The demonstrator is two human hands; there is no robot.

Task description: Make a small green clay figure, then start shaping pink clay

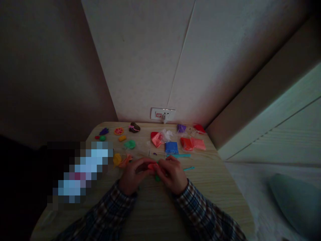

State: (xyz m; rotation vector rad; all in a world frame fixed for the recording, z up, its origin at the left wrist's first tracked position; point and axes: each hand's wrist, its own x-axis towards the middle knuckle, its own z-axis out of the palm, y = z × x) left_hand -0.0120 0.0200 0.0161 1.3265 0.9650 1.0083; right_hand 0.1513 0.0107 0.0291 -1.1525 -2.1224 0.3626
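My left hand (132, 175) and my right hand (172, 175) meet over the middle of a light wooden table (200, 187). Both pinch a small pink-red piece of modelling clay (152, 166) between their fingertips. A bit of green clay (157, 178) shows just under my right hand. Both sleeves are plaid. The light is dim, so fine detail of the clay is hard to make out.
Small clay shapes lie at the back left: purple (103, 131), an orange disc (118, 131), a dark lump (134, 127), a green blob (129, 144). Bags of clay lie at the back right: blue (171, 147), red-orange (192, 143). A wall socket (163, 114) sits behind. A blurred-out patch covers the left.
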